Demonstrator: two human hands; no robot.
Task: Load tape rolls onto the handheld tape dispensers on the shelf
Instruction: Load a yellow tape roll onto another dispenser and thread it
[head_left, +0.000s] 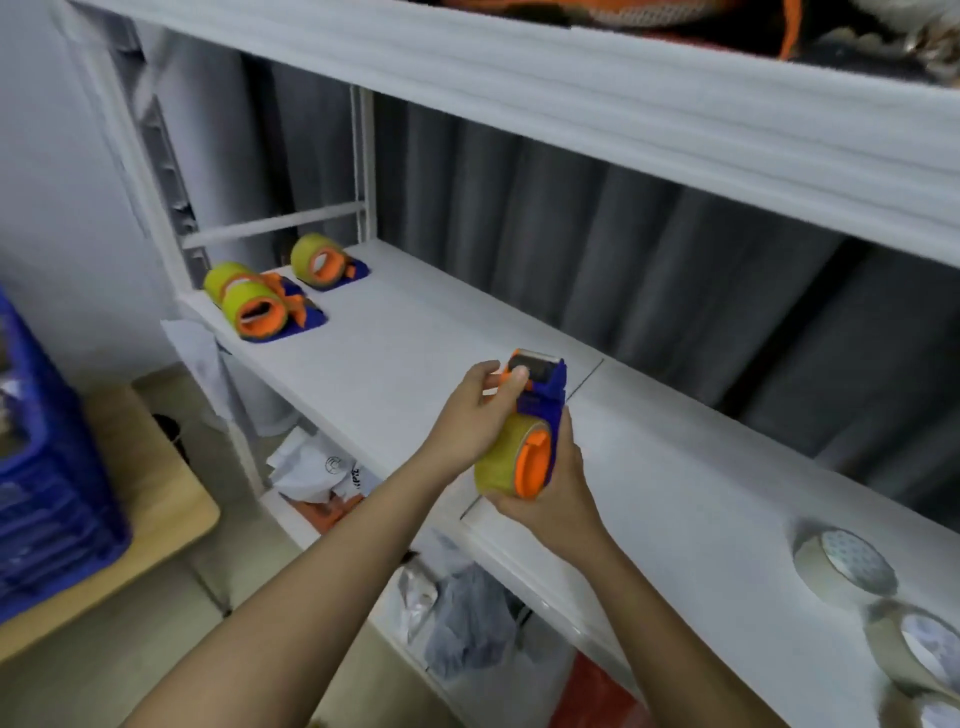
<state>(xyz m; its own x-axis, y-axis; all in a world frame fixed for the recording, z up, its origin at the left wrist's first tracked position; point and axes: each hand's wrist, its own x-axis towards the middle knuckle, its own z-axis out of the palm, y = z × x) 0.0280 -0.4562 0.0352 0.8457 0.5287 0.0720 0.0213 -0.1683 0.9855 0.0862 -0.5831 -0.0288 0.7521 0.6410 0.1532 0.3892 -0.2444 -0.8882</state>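
Above the white shelf (405, 343) I hold a blue and orange tape dispenser (543, 400) with a yellowish tape roll (501, 462) seated on its orange hub. My right hand (550, 499) grips the dispenser from below and behind, at the roll end. My left hand (478, 415) pinches the orange part near the dispenser's head, thumb on top. At the shelf's far left lie loaded dispensers (260, 306) with yellow rolls, and another one (324, 260) behind them. Loose white tape rolls (841, 569) sit at the shelf's right end.
A higher shelf board (571, 104) overhangs the work area. Grey curtain hangs behind the shelf. Bags and papers (462, 618) fill the level below. To the left stands a blue crate (47, 478) on a wooden table (156, 499).
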